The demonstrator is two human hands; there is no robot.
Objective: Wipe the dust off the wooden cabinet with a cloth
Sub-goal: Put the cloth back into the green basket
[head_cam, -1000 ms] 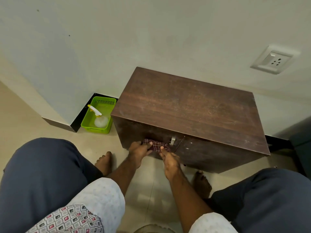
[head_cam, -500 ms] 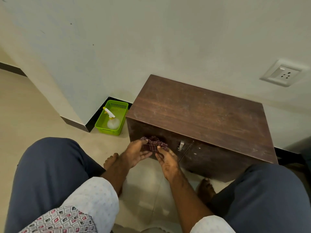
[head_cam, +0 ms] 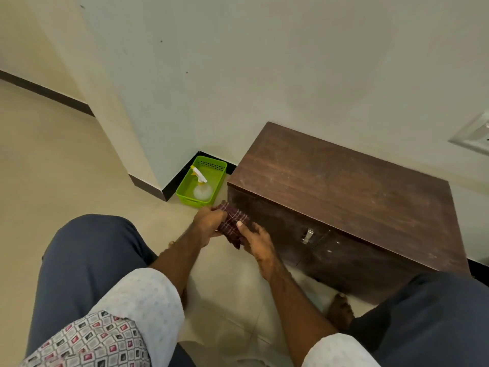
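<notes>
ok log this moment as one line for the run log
both hands hold cloth | left hand and right hand grip checked cloth | at cabinet front left corner | spray bottle in green basket

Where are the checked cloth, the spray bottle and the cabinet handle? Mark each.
checked cloth [head_cam: 232, 223], head view, on its plaid middle.
spray bottle [head_cam: 202, 191], head view, on its clear body.
cabinet handle [head_cam: 307, 236], head view, on the metal pull.
</notes>
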